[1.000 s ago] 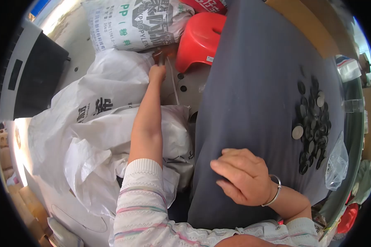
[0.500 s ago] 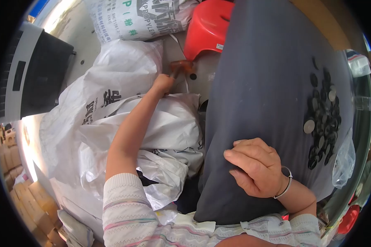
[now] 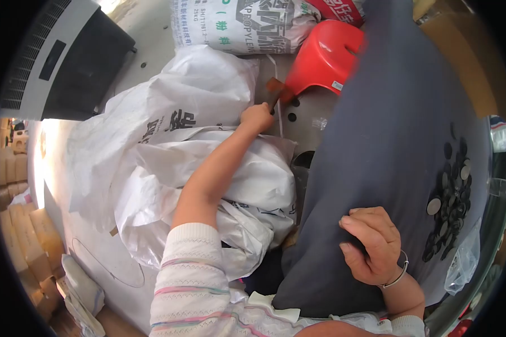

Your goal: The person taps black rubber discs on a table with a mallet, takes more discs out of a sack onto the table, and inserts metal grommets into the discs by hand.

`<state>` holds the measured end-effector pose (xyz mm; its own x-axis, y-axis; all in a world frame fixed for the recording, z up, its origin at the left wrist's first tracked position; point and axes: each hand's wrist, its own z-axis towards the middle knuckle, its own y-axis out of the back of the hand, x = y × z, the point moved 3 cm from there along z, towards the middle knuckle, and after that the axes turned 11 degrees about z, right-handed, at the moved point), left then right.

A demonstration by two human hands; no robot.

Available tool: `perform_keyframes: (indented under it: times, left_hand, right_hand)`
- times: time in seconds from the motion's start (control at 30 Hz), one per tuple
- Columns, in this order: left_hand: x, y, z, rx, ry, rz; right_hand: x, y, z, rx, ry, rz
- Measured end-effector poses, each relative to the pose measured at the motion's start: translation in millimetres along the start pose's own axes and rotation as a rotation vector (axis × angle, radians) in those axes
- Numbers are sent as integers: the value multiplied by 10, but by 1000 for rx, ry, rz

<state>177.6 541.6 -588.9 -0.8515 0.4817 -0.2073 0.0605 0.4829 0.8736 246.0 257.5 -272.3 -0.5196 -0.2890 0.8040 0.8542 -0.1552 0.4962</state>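
My left hand is stretched out over the floor past the white sacks, fingers wrapped round the handle of a hammer. Its rusty orange head is smeared by motion, beside the red stool. Small dark discs lie on the floor just beyond that hand. My right hand, with a bracelet at the wrist, is over the dark grey cloth. Its fingers are bent, the thumb stands apart from them, and nothing shows between. Farther right on the cloth is a pile of black discs with a few pale ones.
White woven sacks lie rumpled at the left, and a printed sack is at the back. The red plastic stool touches the cloth's far edge. A black-and-grey appliance stands upper left. A clear plastic bag lies by the discs.
The whole view has shifted, so most things appear farther right and lower. The hammer head has turned and blurred. My right thumb has spread away from the fingers.
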Motion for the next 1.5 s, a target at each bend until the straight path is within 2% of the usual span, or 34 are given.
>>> perform_keyframes:
  times: [0.17, 0.3, 0.4, 0.5, 0.6, 0.73, 0.83, 0.93, 1.03, 1.13, 1.23, 1.37, 1.5]
  left_hand:
    - [62, 101, -111, 118, -57, 25]
    - [257, 357, -339, 184, -24, -305]
    - [355, 359, -296, 24, -65, -444]
    - [289, 625, -405, -12, -19, -615]
    - [345, 836, -599, 90, 7, -850]
    - [293, 930, -846, -73, 11, -972]
    - [303, 1001, -822, -329, -250, -545]
    - [204, 1000, -786, -116, -227, -237]
    - [-91, 684, -699, -103, -265, -3]
    - [-305, 342, -400, 37, -334, 74]
    - [-534, 249, -250, -7, -390, 109]
    - [-617, 79, 52, -3, -328, 137]
    - [-415, 51, -19, 65, -258, 58]
  right_hand:
    - [-15, -2, 4, -5, 4, 3]
    - [-46, 23, -28, -20, 9, 32]
    - [-61, 6, -34, -29, 3, 27]
    - [-55, 10, -26, -32, 1, 37]
    - [-63, 17, -26, -32, -1, 49]
    - [-55, 1, -30, -40, 2, 43]
    - [-68, -12, -19, -39, 17, 32]
    - [-54, -22, -24, -37, 22, 24]
    - [-44, -9, -27, -40, 25, 17]
    - [-41, -9, -38, -26, 9, 12]
    - [-34, -19, -28, -16, -2, 10]
    - [-43, -17, -28, -19, -5, 26]
    - [-59, -10, -37, -46, -6, 44]
